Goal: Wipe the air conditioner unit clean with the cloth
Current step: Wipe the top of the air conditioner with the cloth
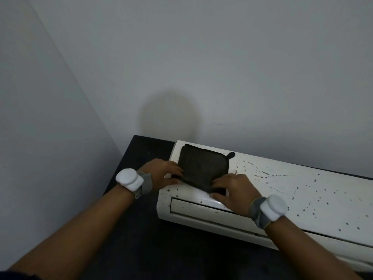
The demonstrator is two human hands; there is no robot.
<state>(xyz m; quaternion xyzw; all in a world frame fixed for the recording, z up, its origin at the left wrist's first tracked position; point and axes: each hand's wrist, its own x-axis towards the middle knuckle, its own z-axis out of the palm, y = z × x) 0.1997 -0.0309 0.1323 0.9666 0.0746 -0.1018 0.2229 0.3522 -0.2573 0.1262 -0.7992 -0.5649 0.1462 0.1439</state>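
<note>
Folded cloth [201, 168] sits at the left end of the air conditioner unit [314, 201], left hand [161, 174] and right hand [236, 190] each pinching its near edge. Barely started, I reckon; next needs a firm sweep right over the specks [268, 173].

The cloth [203, 168] is dark, folded square and lies flat between the grips. The left hand [163, 174] holds its left edge, and the right hand [236, 190] seems to pinch its near corner. A small loop juts from the corner beyond the right hand. Beneath it the white unit [302, 199], spattered with dark specks, runs rightwards past the right hand.
</note>
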